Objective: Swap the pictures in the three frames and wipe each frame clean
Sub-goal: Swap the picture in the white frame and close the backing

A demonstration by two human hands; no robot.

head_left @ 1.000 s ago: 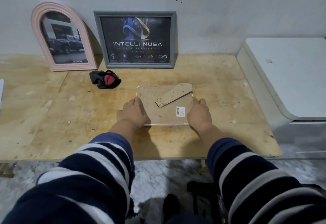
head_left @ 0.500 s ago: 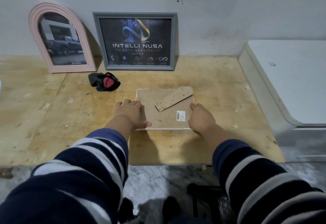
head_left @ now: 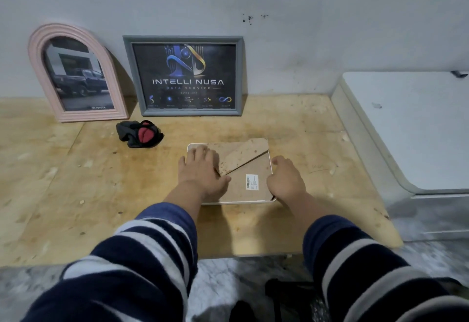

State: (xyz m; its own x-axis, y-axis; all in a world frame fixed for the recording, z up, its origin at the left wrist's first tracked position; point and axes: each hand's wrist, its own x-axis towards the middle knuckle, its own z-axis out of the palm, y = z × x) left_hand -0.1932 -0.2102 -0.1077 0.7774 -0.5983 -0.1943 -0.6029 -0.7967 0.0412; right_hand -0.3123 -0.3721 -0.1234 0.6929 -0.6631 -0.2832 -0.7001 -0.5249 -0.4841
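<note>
Head view, the only one: three frames on the plywood tabletop. Two stand leaning against the wall, a pink arched frame holding a truck photo and a grey rectangular frame with a dark "INTELLI NUSA" poster. The third, a white-edged frame, lies face down near the middle of the tabletop, its brown fibreboard back showing, with one pale easel stand slanting across it and one white barcode sticker.

Two hands, both on that frame. The left hand lies flat on the backing, its grip spread, fingers straight. The right hand sits at the frame's right edge, fingers bent over the rim; whether they actually clasp it I cannot tell.

One crumpled black-and-red cloth lies beside the grey frame's lower left corner. The sleeves are navy with white stripes. A smooth white surface adjoins on the right.
</note>
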